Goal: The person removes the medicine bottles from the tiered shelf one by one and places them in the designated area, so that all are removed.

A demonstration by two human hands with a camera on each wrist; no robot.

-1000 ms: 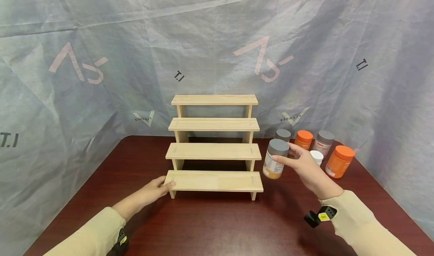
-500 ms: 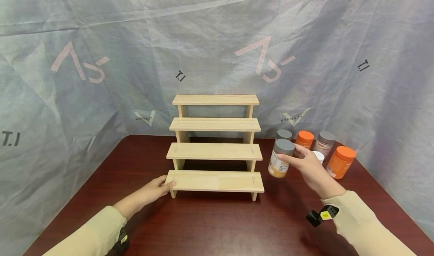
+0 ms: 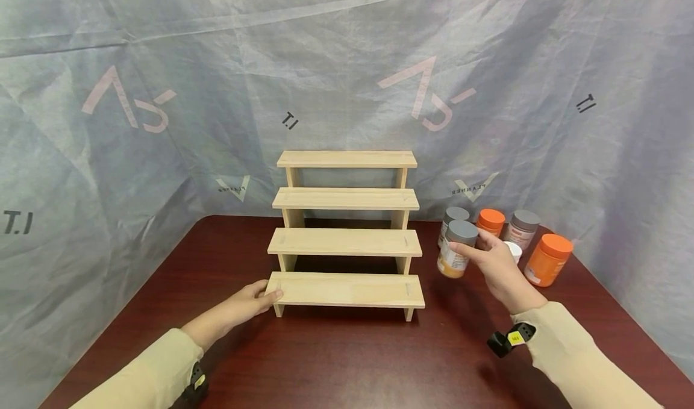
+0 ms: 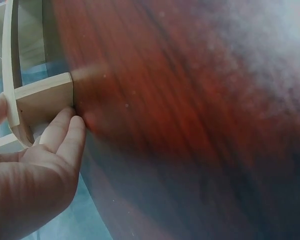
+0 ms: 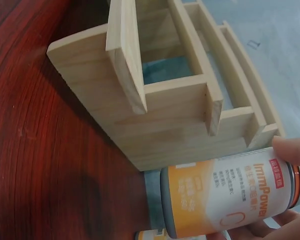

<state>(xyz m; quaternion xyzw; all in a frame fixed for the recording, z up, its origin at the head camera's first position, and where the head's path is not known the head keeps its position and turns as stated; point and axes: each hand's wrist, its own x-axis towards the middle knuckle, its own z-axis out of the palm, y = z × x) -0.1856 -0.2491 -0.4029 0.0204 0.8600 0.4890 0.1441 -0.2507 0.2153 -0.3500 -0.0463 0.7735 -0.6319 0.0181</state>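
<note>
A pale wooden four-step... display rack [image 3: 347, 290] stands on the dark red table. My left hand [image 3: 246, 303] grips the left end of its lowest step, thumb on top and fingers below, as the left wrist view also shows. To the right of the rack, my right hand [image 3: 501, 276] holds a supplement jar [image 3: 454, 257] with a grey lid, upright and raised above the table. In the right wrist view, the jar's white and orange label [image 5: 230, 192] reads ImmPower, beside the rack's side panel [image 5: 155, 117]; thumb and fingers are around its lid end.
Behind and right of the held jar stand another grey-lidded jar [image 3: 456, 214], an orange-lidded jar [image 3: 490, 219], a further grey-lidded jar [image 3: 523, 228], a white-capped bottle [image 3: 514, 250] and a large orange jar [image 3: 549, 261]. Grey printed cloth [image 3: 336, 65] hangs behind the table [image 3: 347, 361].
My right hand has carried the jar to the right, away from the rack and slightly back towards the other jars. The left hand keeps its grip on the lowest step.
</note>
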